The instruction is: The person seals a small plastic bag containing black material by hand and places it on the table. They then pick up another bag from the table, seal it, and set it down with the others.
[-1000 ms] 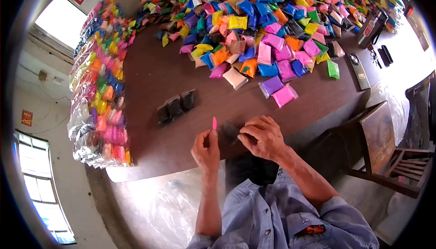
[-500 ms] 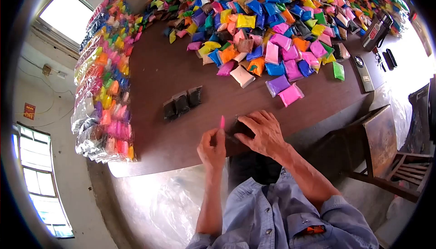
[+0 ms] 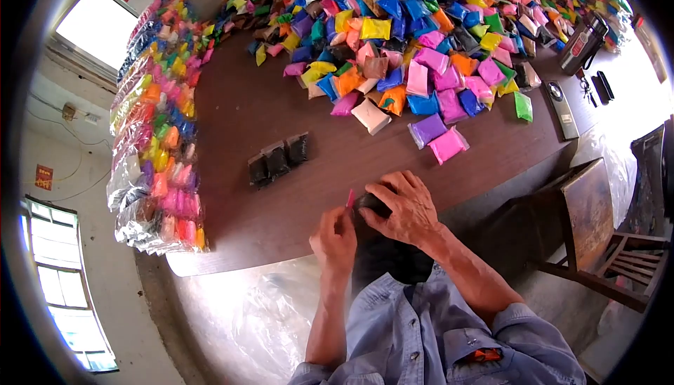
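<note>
My left hand (image 3: 333, 239) is closed in a pinch around a thin pink strip (image 3: 350, 199), which points up from the fingertips. The strip's tip is right at the left side of a small black packet (image 3: 371, 206). Fingers and thumb of my right hand (image 3: 408, 211) grip that packet from the right, covering much of it, just over the table's front edge. Farther back on the brown table (image 3: 246, 104), three black packets (image 3: 279, 160) lie side by side in a row. Beyond my right hand rest a pink packet (image 3: 448, 146) and a purple packet (image 3: 427, 131).
A big heap of colourful packets (image 3: 414, 48) spreads over the back of the table. Clear bags full of packets (image 3: 165, 132) line the left side. To the right are a thermos flask (image 3: 584, 43), a flat silver device (image 3: 560, 109) and a wooden chair (image 3: 597, 223).
My left hand has moved right, bringing the pink strip up to the black packet. My right hand stays nearly in place, and the packet shows more clearly.
</note>
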`<state>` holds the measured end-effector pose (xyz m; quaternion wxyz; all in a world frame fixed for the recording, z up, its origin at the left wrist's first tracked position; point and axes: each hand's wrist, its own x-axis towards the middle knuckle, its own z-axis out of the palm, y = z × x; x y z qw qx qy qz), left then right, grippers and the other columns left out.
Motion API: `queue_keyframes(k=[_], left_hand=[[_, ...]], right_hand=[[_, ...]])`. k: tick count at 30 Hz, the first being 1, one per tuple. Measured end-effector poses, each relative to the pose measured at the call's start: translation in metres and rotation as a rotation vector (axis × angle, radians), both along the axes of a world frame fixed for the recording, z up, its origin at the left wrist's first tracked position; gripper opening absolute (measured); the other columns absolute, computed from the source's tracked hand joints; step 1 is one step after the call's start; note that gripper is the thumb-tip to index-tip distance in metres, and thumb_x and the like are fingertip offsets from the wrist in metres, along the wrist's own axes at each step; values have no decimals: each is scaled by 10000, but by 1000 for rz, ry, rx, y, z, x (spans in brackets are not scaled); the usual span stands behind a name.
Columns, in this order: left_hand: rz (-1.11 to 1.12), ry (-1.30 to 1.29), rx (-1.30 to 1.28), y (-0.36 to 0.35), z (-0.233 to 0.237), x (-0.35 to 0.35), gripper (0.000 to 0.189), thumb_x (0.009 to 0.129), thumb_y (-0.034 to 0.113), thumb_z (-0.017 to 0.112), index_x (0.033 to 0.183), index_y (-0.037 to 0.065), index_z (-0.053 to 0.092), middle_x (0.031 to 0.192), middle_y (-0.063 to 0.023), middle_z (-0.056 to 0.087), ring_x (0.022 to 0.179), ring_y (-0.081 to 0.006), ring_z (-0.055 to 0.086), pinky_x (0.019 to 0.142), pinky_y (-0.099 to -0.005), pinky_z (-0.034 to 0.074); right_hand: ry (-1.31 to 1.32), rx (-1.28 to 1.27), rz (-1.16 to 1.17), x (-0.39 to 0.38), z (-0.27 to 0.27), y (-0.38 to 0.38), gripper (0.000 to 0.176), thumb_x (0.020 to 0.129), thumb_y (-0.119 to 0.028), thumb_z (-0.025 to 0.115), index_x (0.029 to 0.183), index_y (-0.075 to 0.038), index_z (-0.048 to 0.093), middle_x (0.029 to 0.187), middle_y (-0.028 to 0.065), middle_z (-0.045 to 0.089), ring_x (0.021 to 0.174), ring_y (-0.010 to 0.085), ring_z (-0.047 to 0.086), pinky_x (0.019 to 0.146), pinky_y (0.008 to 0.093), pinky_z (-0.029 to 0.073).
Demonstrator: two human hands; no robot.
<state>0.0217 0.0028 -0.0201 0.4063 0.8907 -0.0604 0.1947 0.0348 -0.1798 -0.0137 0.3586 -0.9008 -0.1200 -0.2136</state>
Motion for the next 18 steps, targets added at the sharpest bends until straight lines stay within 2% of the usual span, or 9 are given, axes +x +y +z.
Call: queue_keyframes(k=[2, 6, 9, 11, 14, 18], left_hand=[[61, 107, 114, 5, -1, 4, 68, 935, 37, 744, 995, 9, 730, 817, -128, 735, 700, -205, 710, 659, -320, 551], [77, 119, 122, 13, 6, 14, 74, 944, 59, 745, 996, 7, 735, 789, -118, 726, 697, -188, 702, 656, -319, 549], [105, 138, 24, 9, 21, 6, 80, 948, 74, 746, 991, 7, 738, 803, -116, 727, 694, -169, 693, 658, -315, 546], [42, 140, -35, 1, 30, -5, 82, 946, 73, 749, 995, 8, 737, 821, -113, 730, 693, -155, 685, 659, -305, 541], [3, 142, -65, -1, 17, -12, 83, 941, 67, 750, 994, 5, 735, 843, -120, 737, 697, -159, 689, 656, -307, 539], [100, 163, 86, 15, 3, -3, 81, 935, 56, 748, 983, -6, 727, 846, -125, 742, 701, -163, 693, 655, -307, 538]], right_hand=[[-13, -5, 3, -2, 1, -2, 426, 791, -309, 853, 1146, -110, 729, 1089, 69, 634, 1025, 299, 624, 912, 429, 523], [-10, -1, 31, -2, 3, -3, 389, 788, -298, 847, 1099, -100, 723, 1111, 72, 631, 1040, 303, 624, 925, 434, 518], [-4, 11, 22, -2, 0, -3, 385, 779, -305, 858, 1074, -98, 720, 1114, 69, 638, 1036, 303, 626, 925, 434, 517], [4, 18, 14, -3, -3, -2, 388, 774, -311, 866, 1064, -99, 719, 1112, 67, 641, 1034, 302, 628, 924, 432, 517], [-28, 16, -8, -2, -5, 0, 412, 756, -328, 891, 1048, -97, 715, 1092, 64, 647, 1030, 296, 631, 923, 428, 515], [-6, 8, -7, -3, -7, -1, 423, 758, -362, 901, 1018, -94, 701, 1090, 60, 644, 1040, 291, 628, 920, 425, 513]])
